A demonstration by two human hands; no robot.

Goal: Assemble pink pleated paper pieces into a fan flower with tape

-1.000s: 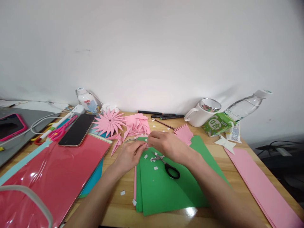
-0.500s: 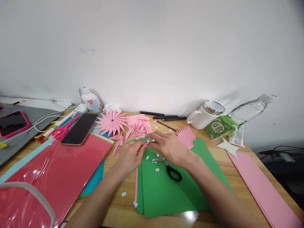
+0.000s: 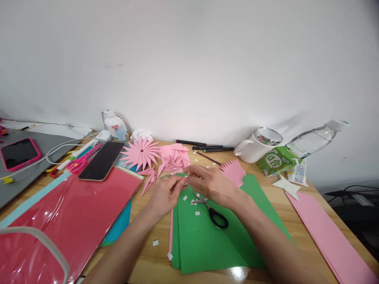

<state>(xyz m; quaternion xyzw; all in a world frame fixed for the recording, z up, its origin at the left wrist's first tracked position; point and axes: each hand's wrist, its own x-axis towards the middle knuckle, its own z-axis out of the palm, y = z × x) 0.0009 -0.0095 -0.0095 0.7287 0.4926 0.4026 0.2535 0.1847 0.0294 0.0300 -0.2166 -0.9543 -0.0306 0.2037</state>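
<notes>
Over the far part of a stack of green paper [image 3: 222, 248], my left hand [image 3: 165, 193] and my right hand [image 3: 211, 184] meet with fingertips pinched. Between them is a small piece of pink paper [image 3: 186, 180], mostly hidden by the fingers. Black-handled scissors [image 3: 218, 219] lie on the green paper just below my right hand, blades slightly apart. Several small white squares [image 3: 197, 213] are scattered around the blades. Beyond my left hand sit a spiky pink paper flower [image 3: 137, 154] and a pile of folded pink paper pieces [image 3: 174, 153]. A serrated pink paper piece [image 3: 233, 172] lies beyond my right hand.
At left are a red sheet pack in clear plastic [image 3: 74, 213], a black phone [image 3: 102, 161] and pink scissors [image 3: 84, 158]. Along the wall stand a white bottle [image 3: 116, 125], pens [image 3: 219, 149], a white mug [image 3: 254, 148] and a tilted water bottle [image 3: 315, 140]. Pink strips [image 3: 328, 232] lie right.
The whole view has shifted slightly, so things appear a little further right and lower. Both hands stay pinched together, with the fingers of my right hand slightly changed in pose.
</notes>
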